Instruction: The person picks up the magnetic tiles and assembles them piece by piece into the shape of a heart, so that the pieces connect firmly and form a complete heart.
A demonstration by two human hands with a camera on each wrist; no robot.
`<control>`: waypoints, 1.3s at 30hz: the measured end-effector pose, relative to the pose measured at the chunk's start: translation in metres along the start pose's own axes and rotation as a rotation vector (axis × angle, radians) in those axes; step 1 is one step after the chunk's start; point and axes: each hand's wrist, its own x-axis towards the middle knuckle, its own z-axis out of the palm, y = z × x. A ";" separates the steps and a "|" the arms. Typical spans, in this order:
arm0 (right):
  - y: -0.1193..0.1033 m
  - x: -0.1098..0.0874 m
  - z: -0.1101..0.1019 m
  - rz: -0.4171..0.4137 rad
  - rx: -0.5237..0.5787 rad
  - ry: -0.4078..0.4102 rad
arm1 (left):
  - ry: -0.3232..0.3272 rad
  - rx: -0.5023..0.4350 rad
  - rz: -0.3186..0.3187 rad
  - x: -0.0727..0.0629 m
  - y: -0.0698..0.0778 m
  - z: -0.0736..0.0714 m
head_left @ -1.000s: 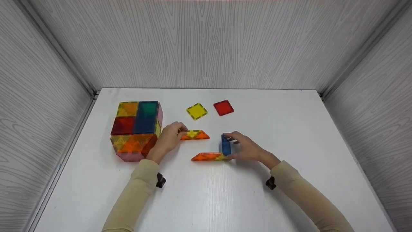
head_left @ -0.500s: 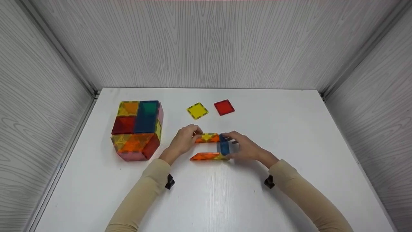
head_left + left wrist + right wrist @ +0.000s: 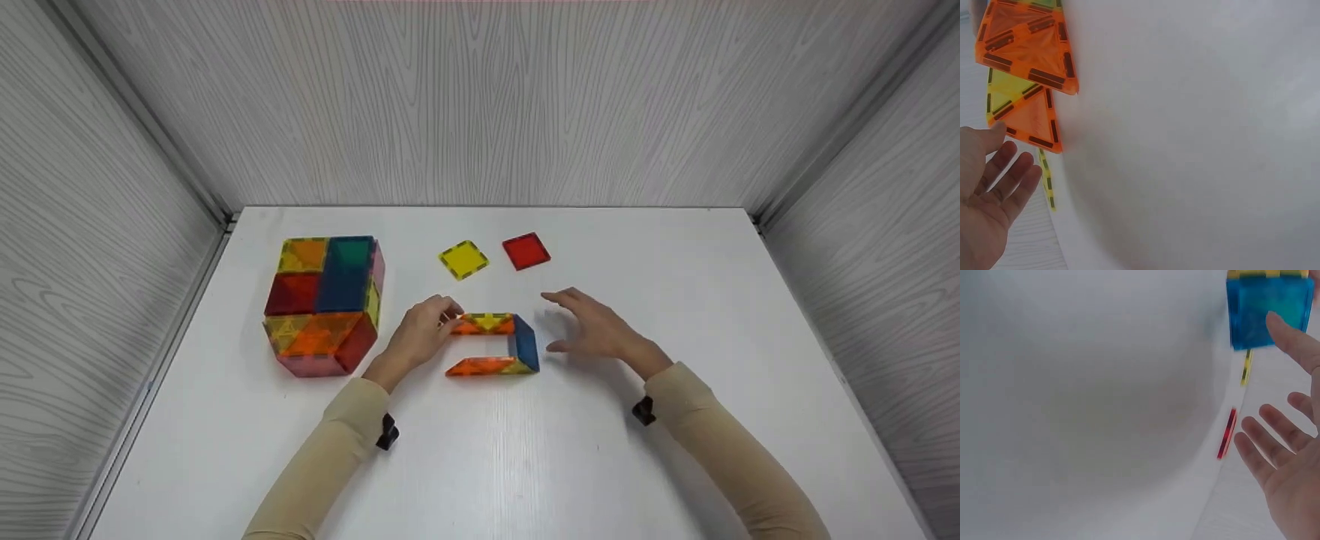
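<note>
My left hand (image 3: 418, 337) pinches the left end of a standing row of orange and yellow triangular magnetic tiles (image 3: 487, 323). In the left wrist view its thumb lies at the lower corner of an orange tile (image 3: 1033, 121). That row's right end meets an upright blue magnetic tile (image 3: 527, 345). A matching orange and yellow row (image 3: 480, 366) stands nearer me, joined to the blue tile's near end, so the three form a shape open to the left. Off to the right of the blue tile, my right hand (image 3: 596, 326) holds nothing, thumb and fingers spread.
At the left stands a multicoloured block of magnetic tiles (image 3: 341, 277). A yellow square tile (image 3: 463, 259) and a red square tile (image 3: 526, 250) lie flat towards the back of the white table (image 3: 487, 450). Grey wood-patterned panels (image 3: 480, 105) enclose the back and sides.
My left hand has brought the far row rightward until its end meets the blue tile. My right hand has let go of the blue tile and drawn back to the right.
</note>
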 end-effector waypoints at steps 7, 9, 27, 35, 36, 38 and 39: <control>0.017 0.032 0.003 0.052 -0.135 0.081 | 0.011 -0.016 -0.037 -0.006 -0.005 0.007; 0.019 0.044 0.008 0.059 -0.157 0.093 | 0.022 -0.023 -0.034 -0.007 -0.005 0.008; 0.026 0.076 0.014 0.132 -0.322 0.039 | 0.009 -0.050 -0.024 -0.005 -0.001 0.013; 0.034 0.051 0.011 0.122 -0.413 0.063 | -0.005 -0.048 -0.032 -0.002 -0.001 0.010; 0.034 0.047 0.011 0.122 -0.414 0.066 | -0.006 -0.047 -0.032 -0.001 -0.001 0.010; 0.034 0.040 0.011 0.119 -0.426 0.066 | -0.003 -0.047 -0.031 -0.001 -0.002 0.009; 0.034 0.036 0.011 0.117 -0.431 0.063 | -0.002 -0.046 -0.032 -0.001 -0.002 0.009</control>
